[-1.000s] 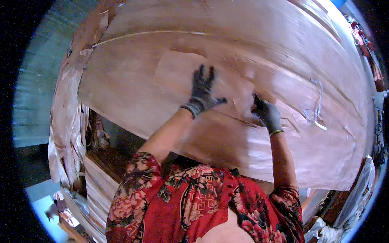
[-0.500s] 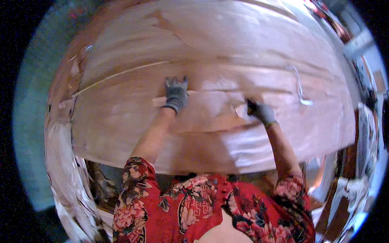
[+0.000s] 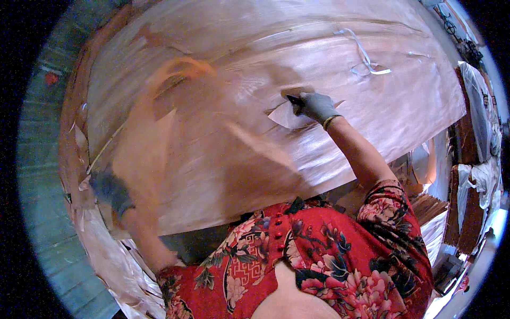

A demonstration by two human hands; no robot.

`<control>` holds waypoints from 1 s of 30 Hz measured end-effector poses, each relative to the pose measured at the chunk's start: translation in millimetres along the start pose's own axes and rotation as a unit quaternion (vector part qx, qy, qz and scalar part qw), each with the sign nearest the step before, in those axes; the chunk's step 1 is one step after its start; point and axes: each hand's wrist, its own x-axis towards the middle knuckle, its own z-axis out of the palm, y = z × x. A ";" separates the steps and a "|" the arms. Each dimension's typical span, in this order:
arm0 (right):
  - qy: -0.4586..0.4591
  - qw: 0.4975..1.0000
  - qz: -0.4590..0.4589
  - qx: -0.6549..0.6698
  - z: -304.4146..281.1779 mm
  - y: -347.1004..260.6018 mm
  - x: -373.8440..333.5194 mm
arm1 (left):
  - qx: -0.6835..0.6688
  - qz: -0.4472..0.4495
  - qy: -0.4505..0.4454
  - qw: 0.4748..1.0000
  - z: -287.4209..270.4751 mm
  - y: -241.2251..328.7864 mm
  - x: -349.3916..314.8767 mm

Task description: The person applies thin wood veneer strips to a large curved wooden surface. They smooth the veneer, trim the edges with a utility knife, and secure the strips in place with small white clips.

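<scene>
Wide, thin sheets of pinkish-brown wood veneer (image 3: 223,196) lie spread in front of me. My right hand (image 3: 316,109), in a grey glove, is closed around a small dark hand tool (image 3: 294,100); its exact kind is unclear. Beneath that hand, the veneer shows a pale leaf-shaped patch (image 3: 289,118) with pointed ends. At the left edge of the sheet, my left hand (image 3: 110,190), also gloved, is smeared by motion and its fingers cannot be made out. Beside it, a blurred brown piece of veneer (image 3: 141,141) curves upward; whether the hand grips it is unclear.
A bent, whitish strip (image 3: 365,58) lies on the veneer at the far right. Brown stacked sheets with white plastic wrapping (image 3: 475,111) stand along the right side. Greenish floor (image 3: 42,175) runs along the left. Torn, wrinkled sheet edges hang at the lower left.
My left hand has swung from the middle to the lower left, with a blurred veneer piece now near it. My right hand, still holding the tool, has moved up and left. The view has turned.
</scene>
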 end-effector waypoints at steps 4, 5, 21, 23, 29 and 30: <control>0.008 1.000 -0.004 -0.006 6.1 7.1 0.2 | 0.091 -0.106 0.084 0.987 -7.2 10.9 -30.6; 0.002 1.000 -0.006 -0.009 6.5 7.2 0.3 | -0.002 -0.074 0.127 0.989 -15.2 21.3 -32.0; 0.159 0.978 0.018 0.133 30.9 11.1 -11.4 | -0.428 0.430 0.054 0.793 -101.4 443.4 -102.7; 0.209 0.972 0.021 0.104 20.8 -4.2 -19.3 | -0.425 0.432 0.054 0.794 -100.9 440.6 -103.9; 0.296 0.949 -0.067 0.088 9.4 19.7 -14.1 | -0.420 0.441 0.025 0.792 -117.5 440.2 -96.2; 0.297 0.946 -0.066 0.110 0.1 37.2 -6.8 | -0.411 0.440 0.020 0.798 -114.1 439.7 -98.3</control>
